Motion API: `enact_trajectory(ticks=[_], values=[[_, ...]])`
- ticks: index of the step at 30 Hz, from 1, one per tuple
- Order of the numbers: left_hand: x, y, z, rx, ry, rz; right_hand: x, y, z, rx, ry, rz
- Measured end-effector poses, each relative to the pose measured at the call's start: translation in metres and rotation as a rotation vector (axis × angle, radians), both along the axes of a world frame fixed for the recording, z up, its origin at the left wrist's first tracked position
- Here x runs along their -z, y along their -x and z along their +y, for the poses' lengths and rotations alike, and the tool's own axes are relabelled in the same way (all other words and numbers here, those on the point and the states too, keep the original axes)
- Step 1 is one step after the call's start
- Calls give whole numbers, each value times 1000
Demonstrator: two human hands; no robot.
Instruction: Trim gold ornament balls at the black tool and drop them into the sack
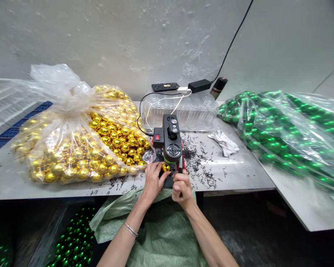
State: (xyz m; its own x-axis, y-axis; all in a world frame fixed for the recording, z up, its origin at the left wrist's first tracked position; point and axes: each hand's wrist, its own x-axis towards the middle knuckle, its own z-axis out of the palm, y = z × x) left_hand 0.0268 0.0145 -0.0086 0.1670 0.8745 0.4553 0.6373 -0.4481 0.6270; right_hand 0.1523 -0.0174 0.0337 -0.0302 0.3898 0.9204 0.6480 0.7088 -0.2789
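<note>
A small black machine [172, 142] with a red switch stands near the table's front edge. Under its head sits a shiny gold ball [166, 167]. My left hand [154, 178] has its fingers and thumb closed around the ball's left and front sides. On the right, my right hand [182, 186] is curled round the lower end of a dark handle [180, 165] at the machine's side. A clear bag of gold balls [83, 144] lies to the left, its open part near the machine.
Behind the machine stands a clear plastic tray [180, 115] bearing a power adapter [199, 86] and cables. A white glove [224, 143], black scraps [195, 157] and a bag of green balls [281, 129] are on the right. Below hangs a green sack [167, 226].
</note>
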Motion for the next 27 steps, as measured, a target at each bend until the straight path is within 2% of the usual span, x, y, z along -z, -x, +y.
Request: enact_trajectory(ticks=[2,4,8,11,13,16,17,19,21,22,24,27], values=[[1,0,2,5,-5,-6,-2,1,-1,3,12,-19],[2,-1,4,-1,-6,-12,-11,2,-4,5,31,34],[1,3,1,32,10,-43,-49,6,-9,-5,94,171],[-5,15,-18,129,19,-46,-75,7,-11,10,185,224],[-11,27,-36,218,16,-16,-82,8,-11,16,196,234],[-24,46,-49,299,-27,4,-76,11,-11,33,172,247],[-30,51,-46,268,-60,4,-72,12,-11,40,165,256],[-43,61,-30,109,-115,47,-66,14,-12,50,155,273],[-57,68,-5,-77,-66,205,-62,15,-12,51,146,278],[-65,70,8,-108,7,326,-61,15,-11,48,141,273],[-79,71,28,-56,163,580,-60,14,-11,35,134,254],[-90,68,38,54,268,838,-59,12,-11,27,130,235]])
